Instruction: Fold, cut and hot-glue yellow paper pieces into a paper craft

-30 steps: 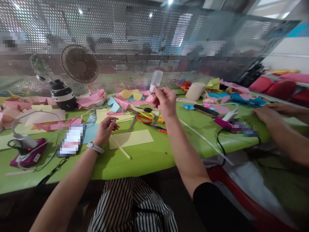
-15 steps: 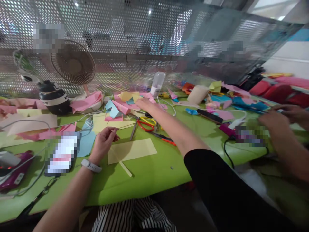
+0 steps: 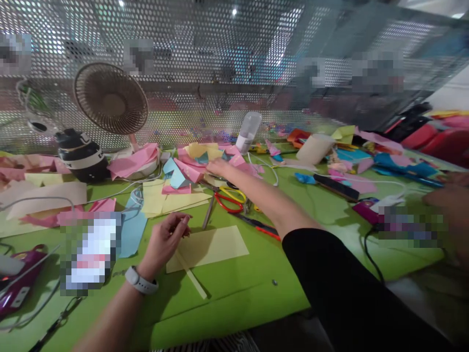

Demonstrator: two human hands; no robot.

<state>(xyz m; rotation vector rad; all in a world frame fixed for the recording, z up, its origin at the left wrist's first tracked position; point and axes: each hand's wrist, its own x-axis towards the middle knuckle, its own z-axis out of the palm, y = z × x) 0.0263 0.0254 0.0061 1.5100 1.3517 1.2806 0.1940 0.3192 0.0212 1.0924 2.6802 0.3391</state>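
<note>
My left hand (image 3: 170, 238), with a pale watch on the wrist, hovers at the left edge of a pale yellow paper sheet (image 3: 216, 248). Its fingers are curled and pinched; whatever may be between them is too small to make out. A narrow yellow paper strip (image 3: 196, 282) lies across that sheet, below the hand. My right hand (image 3: 219, 168) reaches far forward to a heap of pink and yellow paper scraps (image 3: 201, 149); its fingertips are hidden there. Under the right forearm lie red-handled scissors (image 3: 229, 203), a yellow-handled pair (image 3: 234, 194) and an orange-and-black tool (image 3: 266, 231).
At the left stand a fan (image 3: 112, 100) and a black bottle (image 3: 82, 156), behind a phone (image 3: 91, 254) and a purple power strip (image 3: 22, 278). A clear bottle (image 3: 249, 129) stands at the back. Another person's blurred arm (image 3: 450, 210) is at the right edge.
My right hand has dropped from its raised position near the clear bottle to the paper heap, then stayed there. My left hand remains pinched by the yellow sheet. The view has shifted.
</note>
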